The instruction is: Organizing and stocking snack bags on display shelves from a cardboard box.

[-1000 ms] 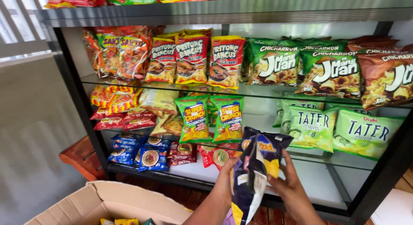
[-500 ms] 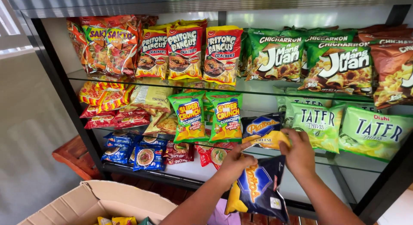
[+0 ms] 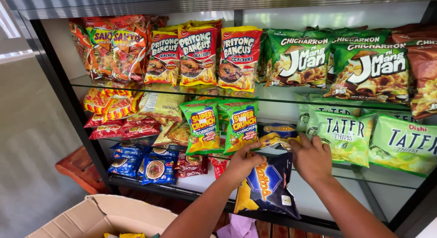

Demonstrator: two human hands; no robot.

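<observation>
My left hand [image 3: 243, 163] grips the top of a dark blue and yellow chip bag [image 3: 268, 188] that hangs down in front of the lower glass shelf. My right hand [image 3: 312, 156] rests on a second dark blue chip bag [image 3: 277, 133] lying on the middle glass shelf [image 3: 318, 103], between the green corn chip bags [image 3: 221, 124] and the pale green snack bags [image 3: 346, 135]. Its fingers are curled onto that bag's right end.
The black metal rack holds several rows of snack bags: red and yellow cracker bags [image 3: 200, 56] and green bags [image 3: 337, 65] on the upper shelf, small blue and red packs [image 3: 145, 163] at the lower left. An open cardboard box [image 3: 104, 215] stands below at the left.
The view has dropped closer to the shelves. My right hand has pushed one blue bag further onto the middle shelf; my left hand still holds the other hanging bag.
</observation>
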